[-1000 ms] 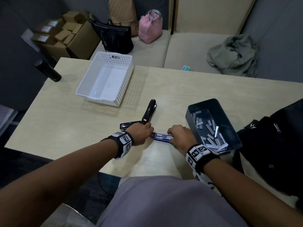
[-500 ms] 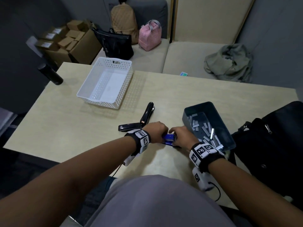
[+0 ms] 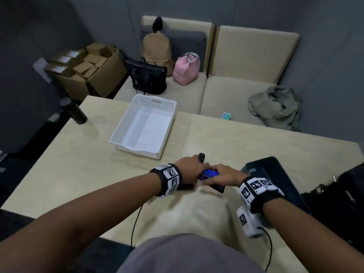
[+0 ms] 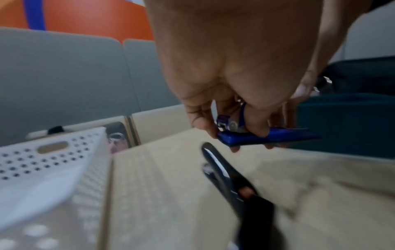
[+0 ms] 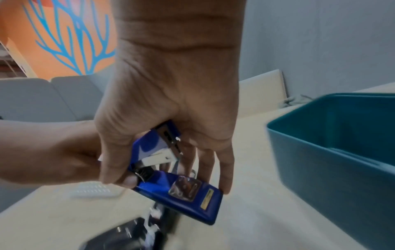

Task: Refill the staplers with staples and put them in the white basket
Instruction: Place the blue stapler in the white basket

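Both hands hold a small blue stapler [image 3: 209, 173] just above the table, near its front edge. My left hand [image 3: 192, 168] pinches its hinge end [image 4: 228, 126]; my right hand [image 3: 223, 175] grips the front, thumb and fingers curled round it. In the right wrist view the blue stapler [image 5: 177, 191] is partly hinged apart, base downward. A black stapler [image 4: 226, 175] lies unfolded on the table under the hands, its tip [image 3: 201, 156] showing past them. The white basket [image 3: 126, 123] stands beyond, to the left, with nothing in it. The staples are hidden from view.
A teal bin [image 3: 275, 166] sits close to my right hand, also seen as the teal bin [image 5: 331, 143]. A black bag [image 3: 338, 198] lies at the right edge. A dark bottle [image 3: 73, 111] stands at the table's far left corner. Bags and a jacket lie on the sofa behind.
The hands came together and lifted the blue stapler off the table, above the black one. Earlier it lay flat between them. The head view tilted upward.
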A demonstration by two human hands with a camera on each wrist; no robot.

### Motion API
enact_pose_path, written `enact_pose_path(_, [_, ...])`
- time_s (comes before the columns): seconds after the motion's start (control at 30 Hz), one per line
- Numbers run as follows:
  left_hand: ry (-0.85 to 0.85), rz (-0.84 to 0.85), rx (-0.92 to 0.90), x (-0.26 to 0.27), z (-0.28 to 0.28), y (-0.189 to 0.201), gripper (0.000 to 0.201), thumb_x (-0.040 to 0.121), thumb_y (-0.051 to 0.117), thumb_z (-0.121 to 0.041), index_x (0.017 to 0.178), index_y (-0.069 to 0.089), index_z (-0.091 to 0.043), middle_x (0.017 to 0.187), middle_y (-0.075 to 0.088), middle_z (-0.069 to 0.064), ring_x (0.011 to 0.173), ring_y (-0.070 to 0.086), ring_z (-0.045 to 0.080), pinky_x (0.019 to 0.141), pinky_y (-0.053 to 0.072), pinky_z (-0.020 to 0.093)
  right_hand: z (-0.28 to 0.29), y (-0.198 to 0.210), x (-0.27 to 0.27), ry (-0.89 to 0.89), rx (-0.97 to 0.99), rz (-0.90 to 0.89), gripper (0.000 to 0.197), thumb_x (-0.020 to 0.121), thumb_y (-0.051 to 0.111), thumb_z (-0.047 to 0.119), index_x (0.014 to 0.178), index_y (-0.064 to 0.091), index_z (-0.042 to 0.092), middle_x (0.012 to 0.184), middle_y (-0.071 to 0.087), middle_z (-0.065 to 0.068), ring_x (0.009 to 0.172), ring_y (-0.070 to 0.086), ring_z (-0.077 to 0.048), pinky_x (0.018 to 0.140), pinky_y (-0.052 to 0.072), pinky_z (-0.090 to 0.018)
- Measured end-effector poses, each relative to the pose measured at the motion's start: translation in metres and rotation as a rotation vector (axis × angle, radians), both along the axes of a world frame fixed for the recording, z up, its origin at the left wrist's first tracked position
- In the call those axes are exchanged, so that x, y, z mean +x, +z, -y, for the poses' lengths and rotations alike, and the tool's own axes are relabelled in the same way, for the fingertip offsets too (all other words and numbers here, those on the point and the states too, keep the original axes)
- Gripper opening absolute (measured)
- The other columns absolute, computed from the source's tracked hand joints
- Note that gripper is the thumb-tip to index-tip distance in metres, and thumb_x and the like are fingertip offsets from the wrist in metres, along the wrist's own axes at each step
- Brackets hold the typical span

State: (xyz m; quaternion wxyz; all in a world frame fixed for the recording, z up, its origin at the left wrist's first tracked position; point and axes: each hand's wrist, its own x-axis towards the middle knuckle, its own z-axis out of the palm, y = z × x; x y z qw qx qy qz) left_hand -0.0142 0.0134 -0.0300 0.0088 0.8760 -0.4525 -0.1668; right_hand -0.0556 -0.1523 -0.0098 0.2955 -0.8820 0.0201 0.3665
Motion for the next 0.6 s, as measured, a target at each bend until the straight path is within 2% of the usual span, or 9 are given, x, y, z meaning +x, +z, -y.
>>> enact_pose_path(0.07, [0.029, 0.006, -0.027, 0.025, -0.017, 0.02, 0.041, 0.088, 0.059, -0.03, 0.122, 0.047, -0.01, 0.099, 0.06, 0.024, 0.087, 0.059, 0.039, 0.067, 0.043, 0.04, -0.013, 0.011, 0.024, 0.004, -0.021, 0.06, 0.032, 0.079, 0.075, 0.039, 0.101, 0.065, 0.018, 0.092, 0.063, -0.003, 0.084, 0.058, -0.02, 0.062, 0.04, -0.022])
enact_pose_path(0.17, [0.1, 0.03, -0.059, 0.065, -0.053, 0.046, 0.035, 0.088, 0.06, -0.031, 0.119, 0.053, -0.016, 0.099, 0.059, 0.019, 0.086, 0.06, 0.036, 0.07, 0.046, 0.039, -0.042, 0.027, 0.065, 0.009, -0.026, 0.167, 0.035, 0.077, 0.076, 0.037, 0.104, 0.066, 0.017, 0.094, 0.064, -0.004, 0.084, 0.058, -0.021, 0.063, 0.041, -0.024])
enact_pose_path(0.3, [0.251, 0.074, -0.095, 0.133, -0.112, 0.066, 0.023, 0.087, 0.061, -0.021, 0.11, 0.061, -0.014, 0.095, 0.064, 0.016, 0.093, 0.057, 0.032, 0.072, 0.044, 0.038, -0.091, 0.051, 0.131, 0.032, -0.004, 0.336, 0.043, 0.078, 0.074, 0.027, 0.118, 0.062, 0.017, 0.107, 0.068, -0.007, 0.089, 0.058, -0.021, 0.076, 0.044, -0.026])
enact_pose_path(0.37, [0.32, 0.083, -0.087, 0.16, -0.132, 0.063, 0.019, 0.085, 0.06, -0.017, 0.104, 0.061, -0.012, 0.095, 0.067, 0.016, 0.094, 0.057, 0.034, 0.074, 0.044, 0.038, -0.104, 0.051, 0.153, 0.013, -0.034, 0.399, 0.046, 0.08, 0.07, 0.023, 0.125, 0.059, 0.015, 0.116, 0.067, -0.012, 0.097, 0.058, -0.024, 0.084, 0.048, -0.029])
enact_pose_path(0.47, [0.416, 0.084, -0.04, 0.2, -0.156, 0.047, 0.016, 0.083, 0.058, -0.015, 0.099, 0.062, -0.011, 0.096, 0.068, 0.017, 0.093, 0.061, 0.035, 0.071, 0.044, 0.036, -0.118, 0.037, 0.18, -0.032, -0.122, 0.38, 0.061, 0.081, 0.067, 0.024, 0.138, 0.047, 0.016, 0.13, 0.059, -0.011, 0.123, 0.051, -0.027, 0.1, 0.046, -0.038])
enact_pose_path(0.6, [0.518, 0.05, 0.064, 0.246, -0.167, 0.012, 0.014, 0.081, 0.055, -0.015, 0.094, 0.063, -0.012, 0.095, 0.068, 0.015, 0.087, 0.063, 0.035, 0.069, 0.047, 0.035, -0.122, 0.011, 0.205, -0.076, -0.156, 0.316, 0.063, 0.082, 0.066, 0.024, 0.141, 0.043, 0.017, 0.136, 0.055, -0.013, 0.13, 0.047, -0.026, 0.105, 0.044, -0.041])
